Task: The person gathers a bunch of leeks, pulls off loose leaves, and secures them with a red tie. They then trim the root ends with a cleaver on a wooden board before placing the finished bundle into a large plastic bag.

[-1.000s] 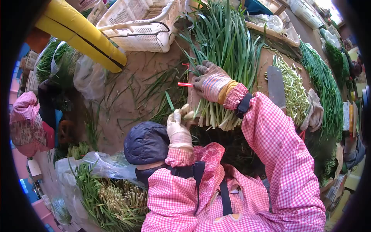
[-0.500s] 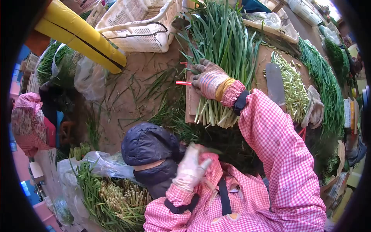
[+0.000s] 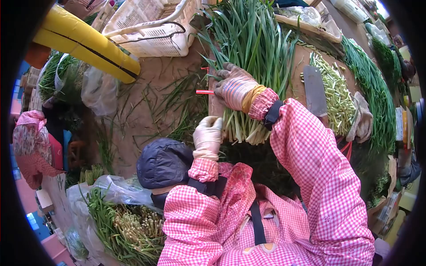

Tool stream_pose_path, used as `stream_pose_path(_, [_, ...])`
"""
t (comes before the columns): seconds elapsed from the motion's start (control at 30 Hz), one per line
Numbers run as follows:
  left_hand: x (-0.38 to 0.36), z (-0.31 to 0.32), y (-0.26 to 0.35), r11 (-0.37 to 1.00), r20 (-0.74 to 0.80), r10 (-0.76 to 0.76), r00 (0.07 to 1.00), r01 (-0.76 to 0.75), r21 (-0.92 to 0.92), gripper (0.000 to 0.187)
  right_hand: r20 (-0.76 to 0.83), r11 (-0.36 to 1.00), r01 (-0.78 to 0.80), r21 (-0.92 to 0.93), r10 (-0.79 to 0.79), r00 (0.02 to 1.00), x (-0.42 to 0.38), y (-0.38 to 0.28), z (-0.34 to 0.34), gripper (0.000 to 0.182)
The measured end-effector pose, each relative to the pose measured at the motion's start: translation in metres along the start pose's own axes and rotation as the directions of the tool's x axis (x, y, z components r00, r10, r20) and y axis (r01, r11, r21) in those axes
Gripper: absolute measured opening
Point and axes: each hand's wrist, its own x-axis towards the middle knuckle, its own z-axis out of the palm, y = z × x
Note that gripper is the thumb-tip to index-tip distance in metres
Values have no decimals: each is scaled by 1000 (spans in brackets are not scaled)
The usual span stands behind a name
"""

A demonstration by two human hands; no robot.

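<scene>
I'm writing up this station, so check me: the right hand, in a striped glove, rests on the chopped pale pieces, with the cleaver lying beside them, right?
Not quite: in the head view, the right hand in its striped glove rests on the bundle of long green stalks, not the chopped pale pieces. The cleaver does lie beside those pieces.

My sleeves (image 3: 324, 164): pink-white gingham. Right glove (image 3: 238, 88): striped, yellow cuff. Left glove (image 3: 207, 138): off-white. Leaves (image 3: 253, 48) at 1 o'clock: green. Post (image 3: 88, 46) at 10: yellow.
</scene>
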Motion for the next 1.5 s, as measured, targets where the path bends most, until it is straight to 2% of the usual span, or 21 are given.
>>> stream_pose_path(0.03, [0,1,-8,980,-87,37,996,-53,-191,22,-14,999,-14,37,14,1000,1,1,3,26])
stream_pose_path(0.1, [-9,-10,-3,972,-46,6,999,-17,-234,17,-41,993,-38,111,42,998,3,2,7,24])
stream_pose_path(0.17, [-40,-21,4,995,219,-20,976,40,-88,16,-28,971,-77,228,86,996,3,2,8,25])
stream_pose_path(0.2, [-52,-24,-9,955,368,170,914,-246,169,17,-9,947,-118,297,126,992,4,2,7,29])
stream_pose_path(0.27, [-90,-35,-6,667,738,233,633,-656,353,30,52,916,-196,350,190,980,7,-1,7,40])
stream_pose_path(0.3, [-103,-39,14,746,848,-32,529,-551,373,37,62,932,-188,310,177,982,8,-6,-2,41])
stream_pose_path(0.4, [-91,-57,13,720,616,335,713,-615,320,35,89,994,41,-103,-32,995,-2,-23,-50,21])
stream_pose_path(0.43, [-70,-60,9,969,461,186,868,-239,59,31,133,987,56,-150,-37,990,-4,-33,-69,20])
stream_pose_path(0.47, [-56,-62,35,980,341,44,939,25,-196,28,176,978,75,-194,-40,984,-4,-40,-81,19])
stream_pose_path(0.57, [34,-49,8,909,-3,-135,991,123,-397,37,104,998,31,-55,-26,994,-2,-38,-85,17])
stream_pose_path(0.63, [68,-35,9,925,-62,-259,964,228,-304,38,86,999,36,3,-36,996,0,-33,-83,17])
stream_pose_path(0.7, [105,-17,-1,986,-92,-103,990,89,-141,34,111,1000,25,15,-26,993,1,-33,-84,17])
stream_pose_path(0.8, [108,5,2,855,62,-146,987,158,-494,29,-16,994,20,108,-18,1000,1,-36,-87,23])
stream_pose_path(0.9, [89,21,13,799,-56,23,998,-52,-599,26,-197,926,42,375,36,980,-1,-39,-109,22])
stream_pose_path(1.03, [98,30,-1,598,45,50,998,6,-801,22,-570,870,200,451,108,814,-52,-72,-172,20])
stream_pose_path(1.1, [92,32,1,508,79,156,985,-11,-861,20,-521,787,165,594,220,825,-97,-87,-187,19])
stream_pose_path(1.17, [87,41,8,713,-166,157,973,-229,-662,16,-119,403,-93,910,470,875,-146,-96,-178,17])
stream_pose_path(1.27, [81,42,14,772,-194,250,949,-316,-552,16,276,74,-457,886,708,650,-209,-85,-133,26])
stream_pose_path(1.37, [71,39,22,830,-169,232,958,-286,-479,16,507,-451,-247,858,822,260,-235,-62,-110,20])
stream_pose_path(1.4, [76,39,17,825,-176,254,951,-308,-474,16,501,-508,-27,861,837,218,-236,-57,-98,24])
stream_pose_path(1.5, [79,36,20,876,-158,288,945,-326,-356,15,353,-427,160,890,868,350,-234,-38,-78,36])
